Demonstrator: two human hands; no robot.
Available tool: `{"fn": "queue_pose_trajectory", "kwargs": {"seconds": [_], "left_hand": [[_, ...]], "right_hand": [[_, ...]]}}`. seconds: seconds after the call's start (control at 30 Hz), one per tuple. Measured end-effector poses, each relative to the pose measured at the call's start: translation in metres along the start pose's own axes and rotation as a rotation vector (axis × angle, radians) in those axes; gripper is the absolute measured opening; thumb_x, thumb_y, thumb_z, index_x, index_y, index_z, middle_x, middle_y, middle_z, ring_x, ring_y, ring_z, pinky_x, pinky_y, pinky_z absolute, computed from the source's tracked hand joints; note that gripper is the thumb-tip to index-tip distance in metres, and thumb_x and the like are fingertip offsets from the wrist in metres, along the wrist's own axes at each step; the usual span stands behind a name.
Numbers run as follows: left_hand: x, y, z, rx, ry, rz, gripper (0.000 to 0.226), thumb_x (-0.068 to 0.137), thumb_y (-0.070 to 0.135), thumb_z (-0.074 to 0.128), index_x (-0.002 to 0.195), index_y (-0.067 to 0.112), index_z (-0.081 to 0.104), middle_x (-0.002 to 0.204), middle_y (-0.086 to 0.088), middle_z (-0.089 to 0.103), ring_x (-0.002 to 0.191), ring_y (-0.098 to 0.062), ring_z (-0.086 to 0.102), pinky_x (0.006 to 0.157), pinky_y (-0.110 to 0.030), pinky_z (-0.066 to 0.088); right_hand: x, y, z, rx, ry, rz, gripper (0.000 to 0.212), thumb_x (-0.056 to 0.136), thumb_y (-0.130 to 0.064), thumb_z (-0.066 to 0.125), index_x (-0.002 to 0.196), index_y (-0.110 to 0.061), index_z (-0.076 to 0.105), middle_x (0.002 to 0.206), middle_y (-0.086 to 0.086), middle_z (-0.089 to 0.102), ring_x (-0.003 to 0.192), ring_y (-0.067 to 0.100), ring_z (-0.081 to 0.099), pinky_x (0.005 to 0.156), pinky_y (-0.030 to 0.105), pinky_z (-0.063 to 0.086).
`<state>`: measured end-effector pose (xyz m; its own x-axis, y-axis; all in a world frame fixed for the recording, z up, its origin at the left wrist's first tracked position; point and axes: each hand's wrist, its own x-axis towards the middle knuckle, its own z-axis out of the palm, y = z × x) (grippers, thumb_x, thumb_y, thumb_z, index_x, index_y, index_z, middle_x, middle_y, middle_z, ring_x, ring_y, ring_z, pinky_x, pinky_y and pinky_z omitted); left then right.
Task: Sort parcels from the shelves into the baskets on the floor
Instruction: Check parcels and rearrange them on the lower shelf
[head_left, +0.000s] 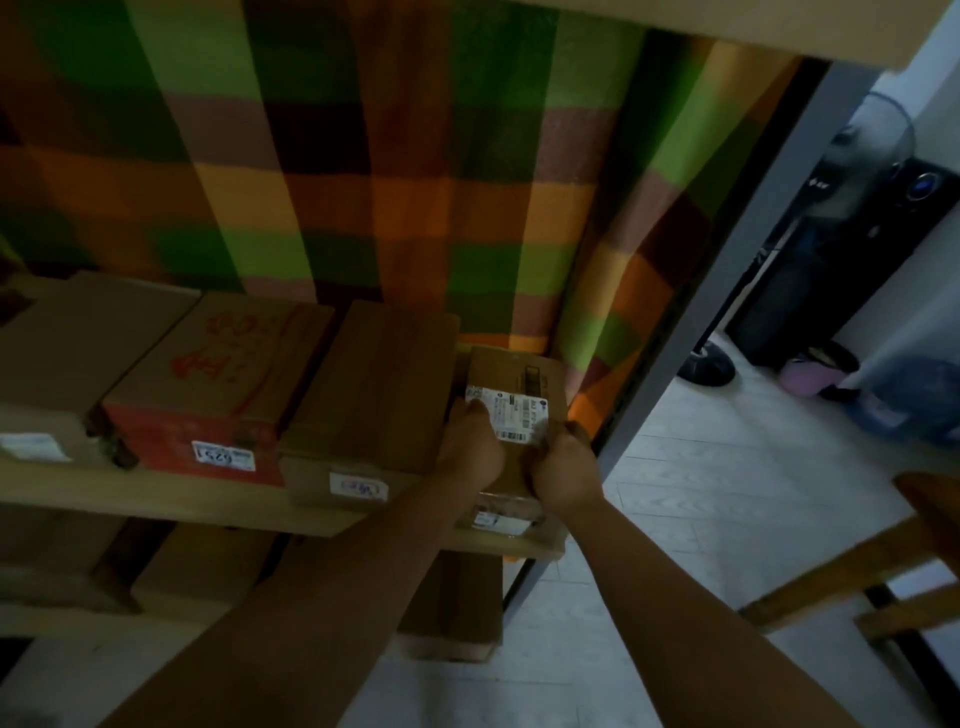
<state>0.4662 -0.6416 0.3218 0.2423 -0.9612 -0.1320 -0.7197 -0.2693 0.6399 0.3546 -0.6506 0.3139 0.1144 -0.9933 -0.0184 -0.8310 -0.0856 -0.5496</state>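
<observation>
Both hands reach to the right end of the shelf (156, 499), where the small brown parcel (519, 376) sits at their 12 o'clock, just beside a larger carton (374, 384) at its 9 o'clock, with its long axis running 12 to 6. The left hand (470, 447) grips the parcel's 9 o'clock side and the right hand (563, 470) its 3 o'clock side. Both are equally near, fingers curled on the near end beside the white label (514, 415).
</observation>
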Motion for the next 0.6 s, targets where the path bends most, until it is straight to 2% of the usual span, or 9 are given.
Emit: {"fn": "queue_pose_trajectory", "kwargs": {"seconds": [0.1, 0.17, 0.23, 0.3, 0.37, 0.43, 0.53, 0.6], "left_hand": [[-0.008, 0.002, -0.021, -0.088, 0.078, 0.072, 0.046, 0.096, 0.009, 0.040, 0.141, 0.010, 0.036, 0.144, -0.014, 0.038, 0.130, -0.028, 0.041, 0.108, -0.035, 0.037], [-0.015, -0.001, -0.041, -0.132, 0.156, 0.090, 0.044, 0.097, 0.010, 0.038, 0.141, 0.011, 0.038, 0.142, -0.014, 0.042, 0.129, -0.030, 0.041, 0.106, -0.035, 0.034], [-0.021, -0.015, -0.065, -0.131, 0.235, 0.064, 0.044, 0.096, 0.010, 0.041, 0.140, 0.009, 0.041, 0.141, -0.016, 0.043, 0.130, -0.031, 0.039, 0.108, -0.035, 0.032], [-0.021, -0.038, -0.087, -0.123, 0.281, -0.008, 0.046, 0.094, 0.012, 0.045, 0.139, 0.006, 0.041, 0.138, -0.019, 0.046, 0.128, -0.033, 0.041, 0.108, -0.038, 0.035], [-0.016, -0.068, -0.104, -0.106, 0.280, -0.099, 0.043, 0.093, 0.015, 0.047, 0.133, 0.002, 0.046, 0.130, -0.022, 0.051, 0.121, -0.036, 0.047, 0.101, -0.036, 0.039], [-0.013, -0.086, -0.112, -0.108, 0.256, -0.144, 0.037, 0.093, 0.019, 0.047, 0.126, 0.002, 0.051, 0.122, -0.020, 0.057, 0.112, -0.034, 0.054, 0.093, -0.035, 0.041], [-0.011, -0.094, -0.119, -0.081, 0.170, -0.099, 0.039, 0.092, 0.026, 0.045, 0.127, 0.009, 0.052, 0.123, -0.015, 0.058, 0.112, -0.031, 0.055, 0.093, -0.035, 0.042], [-0.010, -0.092, -0.120, -0.053, 0.046, -0.088, 0.037, 0.092, 0.027, 0.046, 0.124, 0.010, 0.054, 0.124, -0.013, 0.057, 0.112, -0.029, 0.055, 0.095, -0.035, 0.044]], "right_hand": [[-0.002, -0.016, -0.009, -0.019, 0.075, -0.115, 0.039, 0.089, -0.007, 0.051, 0.128, -0.005, 0.052, 0.136, 0.016, 0.045, 0.116, 0.033, 0.051, 0.094, 0.033, 0.043], [0.000, -0.033, -0.013, 0.035, 0.132, -0.157, 0.031, 0.089, -0.006, 0.048, 0.117, -0.002, 0.060, 0.124, 0.019, 0.056, 0.109, 0.035, 0.054, 0.089, 0.034, 0.044], [0.003, -0.052, -0.012, 0.099, 0.178, -0.208, 0.030, 0.088, -0.013, 0.044, 0.105, -0.001, 0.065, 0.107, 0.018, 0.065, 0.099, 0.032, 0.060, 0.085, 0.035, 0.048], [0.005, -0.074, -0.006, 0.177, 0.173, -0.239, 0.031, 0.090, -0.013, 0.043, 0.107, 0.000, 0.066, 0.100, 0.016, 0.067, 0.091, 0.030, 0.062, 0.076, 0.029, 0.046], [0.003, -0.096, 0.006, 0.268, 0.102, -0.192, 0.032, 0.091, -0.005, 0.046, 0.119, -0.001, 0.061, 0.100, 0.014, 0.066, 0.091, 0.029, 0.062, 0.072, 0.026, 0.043], [0.000, -0.111, 0.021, 0.306, 0.040, -0.103, 0.041, 0.090, -0.003, 0.047, 0.130, -0.007, 0.055, 0.116, 0.015, 0.064, 0.105, 0.032, 0.060, 0.084, 0.032, 0.045], [-0.006, -0.126, 0.041, 0.377, 0.001, 0.055, 0.044, 0.090, -0.007, 0.049, 0.134, -0.011, 0.049, 0.127, 0.016, 0.058, 0.116, 0.033, 0.054, 0.095, 0.036, 0.043], [-0.009, -0.134, 0.047, 0.383, 0.039, 0.117, 0.043, 0.090, -0.009, 0.051, 0.133, -0.008, 0.048, 0.129, 0.015, 0.055, 0.119, 0.032, 0.051, 0.093, 0.031, 0.039]]}}
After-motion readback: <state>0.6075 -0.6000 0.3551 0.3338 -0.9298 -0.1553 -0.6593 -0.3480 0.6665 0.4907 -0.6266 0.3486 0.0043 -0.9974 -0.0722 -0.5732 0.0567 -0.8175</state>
